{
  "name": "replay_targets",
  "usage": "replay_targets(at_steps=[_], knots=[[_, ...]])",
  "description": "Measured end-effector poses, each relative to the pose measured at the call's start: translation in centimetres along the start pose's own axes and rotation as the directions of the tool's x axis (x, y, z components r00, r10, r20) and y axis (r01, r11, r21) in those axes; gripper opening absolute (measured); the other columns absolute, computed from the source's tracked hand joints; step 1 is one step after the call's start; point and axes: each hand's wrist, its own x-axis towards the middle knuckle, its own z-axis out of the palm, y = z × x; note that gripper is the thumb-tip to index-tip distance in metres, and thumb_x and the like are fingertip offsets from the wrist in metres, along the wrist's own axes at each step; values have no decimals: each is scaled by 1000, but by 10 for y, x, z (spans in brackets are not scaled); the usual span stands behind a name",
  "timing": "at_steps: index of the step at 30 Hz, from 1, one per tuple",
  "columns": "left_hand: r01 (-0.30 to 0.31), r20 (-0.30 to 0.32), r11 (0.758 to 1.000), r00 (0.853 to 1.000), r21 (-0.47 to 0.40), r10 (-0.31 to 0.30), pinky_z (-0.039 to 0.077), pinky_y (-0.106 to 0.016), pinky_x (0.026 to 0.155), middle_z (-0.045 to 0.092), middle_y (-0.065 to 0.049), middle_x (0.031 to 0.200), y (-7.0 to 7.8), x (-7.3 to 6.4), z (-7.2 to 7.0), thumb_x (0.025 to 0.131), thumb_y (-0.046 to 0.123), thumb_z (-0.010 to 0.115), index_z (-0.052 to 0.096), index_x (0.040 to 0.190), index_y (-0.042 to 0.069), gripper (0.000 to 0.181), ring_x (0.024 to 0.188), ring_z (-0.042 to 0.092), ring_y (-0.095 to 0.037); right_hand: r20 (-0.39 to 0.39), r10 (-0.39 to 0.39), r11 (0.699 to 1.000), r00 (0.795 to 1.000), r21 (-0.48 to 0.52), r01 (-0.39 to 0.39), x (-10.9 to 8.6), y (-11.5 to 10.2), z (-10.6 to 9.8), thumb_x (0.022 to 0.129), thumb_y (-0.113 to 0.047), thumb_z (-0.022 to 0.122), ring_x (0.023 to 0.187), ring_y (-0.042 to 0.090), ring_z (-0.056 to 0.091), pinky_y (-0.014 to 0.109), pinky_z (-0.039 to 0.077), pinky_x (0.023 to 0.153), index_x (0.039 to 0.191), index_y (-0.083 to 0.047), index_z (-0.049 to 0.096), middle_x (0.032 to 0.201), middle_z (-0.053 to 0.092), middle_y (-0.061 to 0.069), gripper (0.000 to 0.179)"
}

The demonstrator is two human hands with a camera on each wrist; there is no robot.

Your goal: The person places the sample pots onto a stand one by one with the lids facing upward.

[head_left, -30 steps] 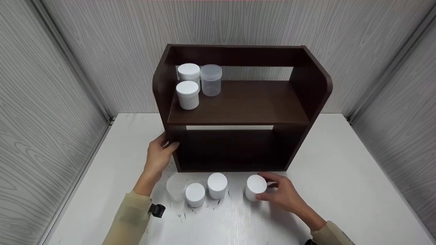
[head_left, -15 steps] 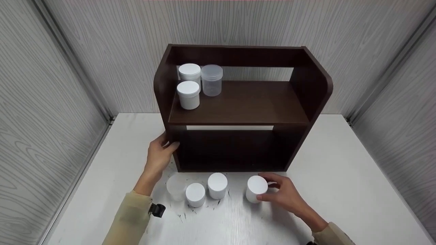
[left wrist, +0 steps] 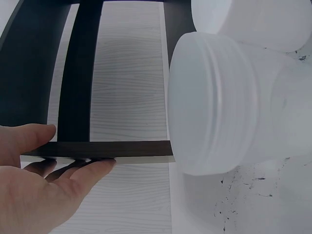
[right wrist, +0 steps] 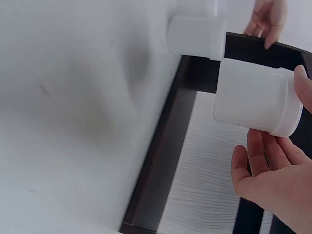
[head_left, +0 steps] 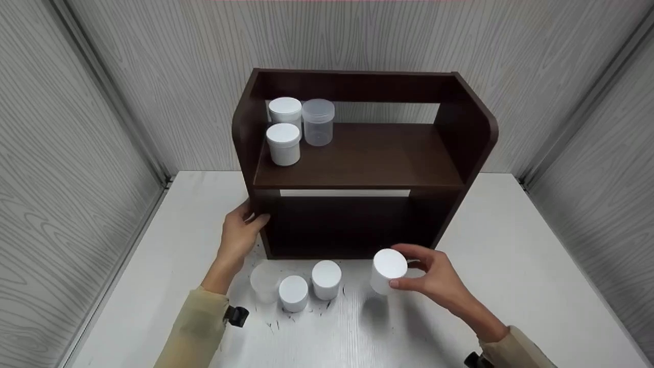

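Observation:
My right hand (head_left: 434,278) grips a white lidded jar (head_left: 383,278) by its sides, thumb in front and fingers behind. The jar hangs tilted a little above the table, its shadow below it; in the right wrist view the white jar (right wrist: 251,95) sits between thumb and fingers. My left hand (head_left: 239,232) holds the left side panel of the dark brown shelf (head_left: 357,185), thumb inside and fingers outside, as the left hand (left wrist: 53,190) shows in the left wrist view. Near it on the table stand a clear jar (head_left: 264,281) and two white jars, a short one (head_left: 293,293) and a taller one (head_left: 326,279).
On the upper board, at the left, stand two white jars, a front one (head_left: 283,145) and a rear one (head_left: 286,110), beside a translucent jar (head_left: 318,125). The white table (head_left: 511,286) has dark scuffs near the jars. Wood-grain walls (head_left: 76,153) enclose it.
My right hand has lifted the white jar off the table, moving it slightly up and toward the shelf. The left hand stays on the side panel.

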Motion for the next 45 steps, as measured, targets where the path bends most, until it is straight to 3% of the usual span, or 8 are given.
replay_targets(at_steps=[5, 15, 26, 32, 45], knots=[[-1, -4, 1000, 1000, -14, 1, 46, -41, 116, 44, -26, 158, 0, 1, 0, 105, 9, 62, 36, 159, -7, 62, 147, 43, -39, 0, -44, 999, 999, 5, 44, 5, -29, -8, 76, -8, 96, 108, 29, 70, 31, 57, 95, 132, -4, 71, 124, 73, 10, 62], [2, -13, 1000, 1000, -11, -2, 46, -42, 116, 44, -27, 158, -1, 2, -1, 104, 8, 61, 37, 158, -8, 62, 147, 43, -39, -45, -102, 995, 994, 1, 103, 20, -96, -25, 76, -2, 94, 112, 27, 71, 33, 58, 98, 131, -4, 72, 125, 73, 10, 60], [14, 11, 1000, 1000, -17, -13, 41, -44, 120, 42, -26, 160, 4, -1, 0, 105, 10, 59, 32, 160, -7, 64, 149, 40, -39, -63, -132, 991, 989, 29, 134, 60, -156, -27, 77, -4, 95, 108, 29, 72, 37, 59, 96, 132, -2, 71, 125, 73, 11, 60], [35, -16, 999, 999, 23, -35, 44, -44, 117, 47, -26, 156, 8, 1, 3, 105, 10, 59, 37, 158, -7, 60, 146, 44, -40, -70, -137, 990, 988, 29, 139, 96, -170, -22, 77, -8, 95, 106, 29, 73, 36, 62, 91, 132, -2, 71, 124, 73, 11, 61], [43, -18, 998, 999, 51, -43, 47, -45, 115, 49, -27, 154, 7, 3, 0, 104, 12, 62, 41, 157, -7, 60, 143, 47, -41, -81, -125, 988, 989, 81, 131, 160, -173, 4, 76, -3, 94, 98, 25, 75, 30, 63, 84, 129, 4, 70, 119, 75, 14, 59]])
